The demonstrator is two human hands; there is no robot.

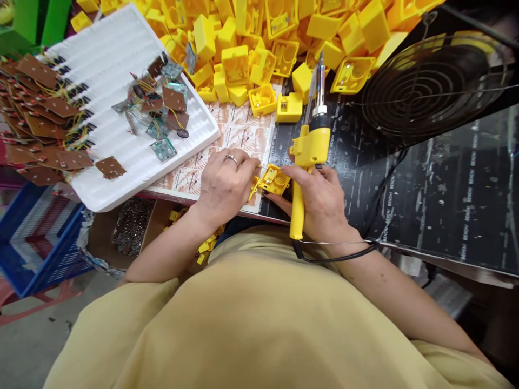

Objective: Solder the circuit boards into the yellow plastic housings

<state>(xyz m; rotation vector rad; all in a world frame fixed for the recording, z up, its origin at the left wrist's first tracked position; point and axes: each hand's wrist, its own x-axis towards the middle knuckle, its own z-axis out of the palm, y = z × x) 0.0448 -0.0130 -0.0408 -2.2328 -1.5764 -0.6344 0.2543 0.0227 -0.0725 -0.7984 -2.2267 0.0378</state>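
Note:
A small open yellow plastic case (pixel 274 180) lies at the front edge of the table, between my hands, with metal contacts and a round speaker grille inside. My left hand (pixel 227 183), a ring on one finger, is closed with its fingertips pinched at the case's left side; another yellow piece (pixel 253 188) shows beneath them. My right hand (pixel 322 202) grips a yellow soldering gun (pixel 312 146), its metal tip pointing up and away from me. The right thumb and a finger also reach the case's right side. What exactly the left fingertips pinch is partly hidden.
Many yellow cases (pixel 235 65) are heaped at the back. On the left, a white foam tray (pixel 133 32) bears brown circuit boards (pixel 48 124) with wires. A black round fan (pixel 413 97) stands at right. Below left are a blue crate (pixel 24 232) and a box of small metal parts (pixel 132 227).

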